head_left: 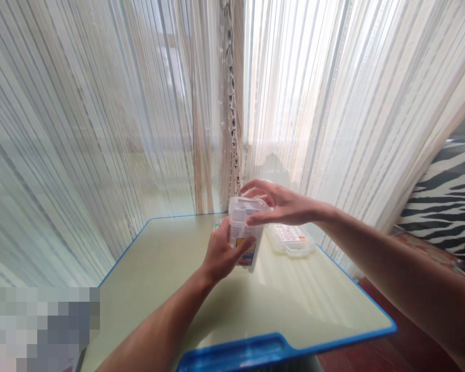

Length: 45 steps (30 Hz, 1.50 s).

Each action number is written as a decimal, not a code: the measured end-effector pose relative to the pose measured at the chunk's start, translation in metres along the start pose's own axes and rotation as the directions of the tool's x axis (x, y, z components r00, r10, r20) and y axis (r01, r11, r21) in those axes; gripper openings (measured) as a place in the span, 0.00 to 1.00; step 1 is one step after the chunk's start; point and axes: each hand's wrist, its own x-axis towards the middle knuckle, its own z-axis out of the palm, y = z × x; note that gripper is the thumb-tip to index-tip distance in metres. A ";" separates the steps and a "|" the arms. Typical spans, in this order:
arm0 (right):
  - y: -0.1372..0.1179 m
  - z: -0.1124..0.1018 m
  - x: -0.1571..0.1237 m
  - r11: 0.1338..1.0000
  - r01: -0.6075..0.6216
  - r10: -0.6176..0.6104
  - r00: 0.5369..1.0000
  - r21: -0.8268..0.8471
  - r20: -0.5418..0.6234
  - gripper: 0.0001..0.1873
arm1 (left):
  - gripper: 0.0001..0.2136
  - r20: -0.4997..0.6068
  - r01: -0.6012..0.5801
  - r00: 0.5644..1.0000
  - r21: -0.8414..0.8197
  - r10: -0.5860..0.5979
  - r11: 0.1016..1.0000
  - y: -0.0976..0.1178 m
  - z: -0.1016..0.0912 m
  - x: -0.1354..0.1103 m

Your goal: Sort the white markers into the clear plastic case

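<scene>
A clear plastic container with a coloured label low on its front stands upright, slightly tilted, above the table's far half. My left hand is wrapped round its lower left side, the thumb lying across the label. At the container's top is my right hand, its fingers curved and apart from the thumb. The right thumb passes in front of the upper wall while the fingertips hover over the rim; whether they touch it I cannot tell. What the container holds, if anything, is not distinct.
A flat clear plastic case with a printed sheet lies on the table to the right. Blue edging and a blue front tray border the tabletop. String curtains hang behind; zebra-striped fabric is at right.
</scene>
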 end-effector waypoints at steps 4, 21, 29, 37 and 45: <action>0.014 0.031 -0.004 0.994 0.103 -0.098 0.976 0.020 -0.196 0.22 | 0.22 -0.050 0.032 0.998 -0.154 -0.040 0.987 0.001 0.004 -0.001; 0.068 0.077 -0.047 0.929 0.345 -0.368 0.809 -0.136 -0.458 0.27 | 0.25 0.041 -0.001 0.999 0.026 0.000 1.000 -0.009 0.021 -0.012; 0.062 0.074 -0.049 0.910 0.360 -0.413 0.816 -0.203 -0.405 0.28 | 0.50 0.132 -0.347 0.935 0.133 0.331 0.928 -0.003 -0.006 0.005; 0.063 0.076 -0.052 0.922 0.341 -0.386 0.831 -0.180 -0.401 0.28 | 0.31 0.078 -0.586 0.796 0.346 0.600 0.733 -0.004 -0.010 0.006; 0.063 0.079 -0.054 0.935 0.275 -0.348 0.831 -0.223 -0.434 0.30 | 0.30 0.025 -0.579 0.790 0.361 0.613 0.731 -0.005 -0.006 0.005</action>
